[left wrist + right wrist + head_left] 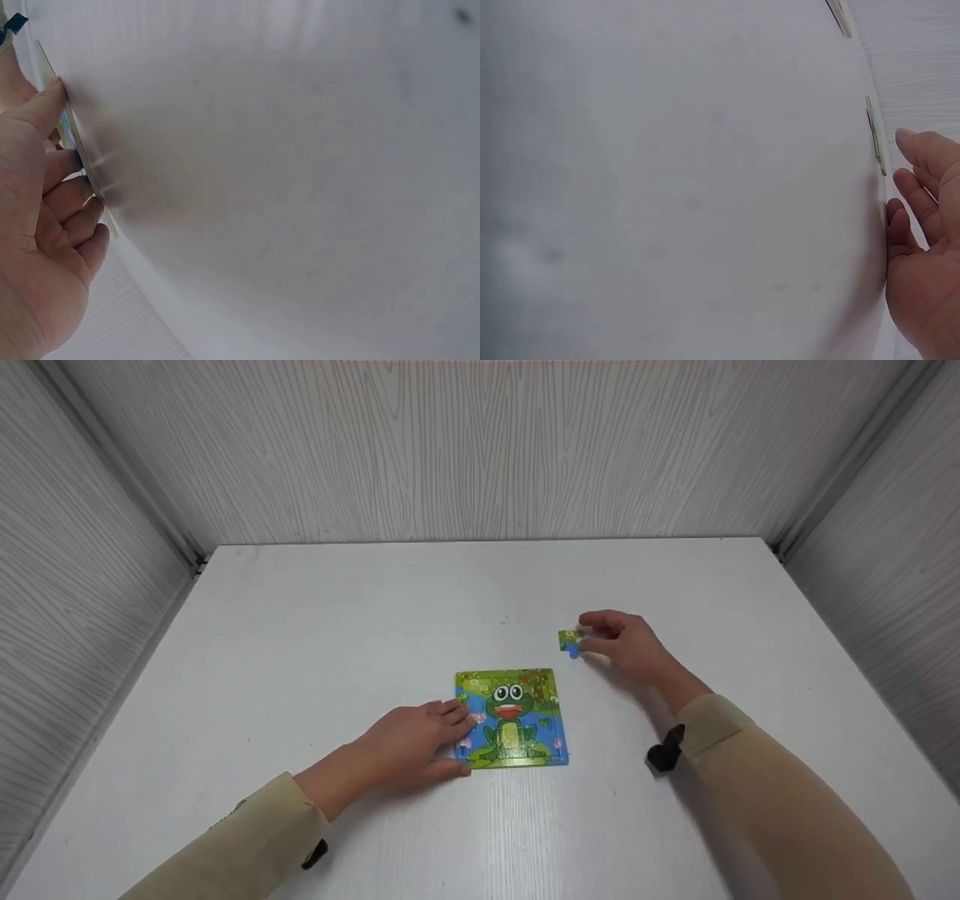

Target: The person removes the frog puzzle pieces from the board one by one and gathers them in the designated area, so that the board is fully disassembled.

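Note:
A square frog puzzle lies flat on the table, its picture a green frog on blue and green ground. My left hand rests at its left side, index finger over the picture and thumb along the front left corner. From the left wrist view, the fingers of that hand bend at the thin edge of the board. Beyond the puzzle's far right corner is a small green and blue puzzle piece. My right hand is beside this piece, thumb and index finger spread apart around its right end.
Both hands are over a white table, with pale wood-grain panels behind it and at both sides. A black object is by the right sleeve cuff. Thin pieces appear edge-on in the right wrist view.

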The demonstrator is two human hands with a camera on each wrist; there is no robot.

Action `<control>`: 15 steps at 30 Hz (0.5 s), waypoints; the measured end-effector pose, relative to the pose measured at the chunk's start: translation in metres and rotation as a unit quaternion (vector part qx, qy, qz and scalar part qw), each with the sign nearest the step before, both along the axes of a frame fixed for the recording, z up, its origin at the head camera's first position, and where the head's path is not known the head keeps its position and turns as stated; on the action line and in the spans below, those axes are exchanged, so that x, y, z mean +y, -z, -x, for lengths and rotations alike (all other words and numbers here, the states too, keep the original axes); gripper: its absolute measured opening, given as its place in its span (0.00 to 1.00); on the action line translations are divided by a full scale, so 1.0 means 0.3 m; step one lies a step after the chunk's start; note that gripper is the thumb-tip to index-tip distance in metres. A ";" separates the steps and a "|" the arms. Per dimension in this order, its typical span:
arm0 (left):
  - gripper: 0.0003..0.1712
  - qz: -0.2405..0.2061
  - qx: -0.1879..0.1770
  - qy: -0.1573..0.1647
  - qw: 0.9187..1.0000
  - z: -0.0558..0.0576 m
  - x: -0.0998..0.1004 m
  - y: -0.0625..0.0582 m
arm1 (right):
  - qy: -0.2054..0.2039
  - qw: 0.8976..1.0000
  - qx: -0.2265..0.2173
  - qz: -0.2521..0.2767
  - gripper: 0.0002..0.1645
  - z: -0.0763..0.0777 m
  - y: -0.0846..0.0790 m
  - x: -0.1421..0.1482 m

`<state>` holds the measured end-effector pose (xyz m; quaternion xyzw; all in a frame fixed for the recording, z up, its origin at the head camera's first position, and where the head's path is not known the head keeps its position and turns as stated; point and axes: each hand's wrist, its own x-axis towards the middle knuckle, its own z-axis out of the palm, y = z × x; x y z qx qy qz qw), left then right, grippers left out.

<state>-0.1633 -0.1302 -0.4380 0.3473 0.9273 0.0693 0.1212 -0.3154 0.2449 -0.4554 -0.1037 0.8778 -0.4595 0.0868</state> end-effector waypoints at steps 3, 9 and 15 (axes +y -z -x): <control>0.43 0.003 0.001 0.001 1.000 -0.001 -0.001 0.001 | -0.004 1.000 0.010 0.006 0.30 -0.002 -0.021 -0.015; 0.43 0.008 0.007 0.008 1.000 0.000 -0.004 0.007 | -0.033 0.998 0.047 0.023 0.28 -0.015 -0.071 -0.074; 0.43 0.009 0.008 0.009 1.000 0.002 0.000 0.005 | -0.071 0.996 0.051 0.031 0.27 -0.045 -0.099 -0.154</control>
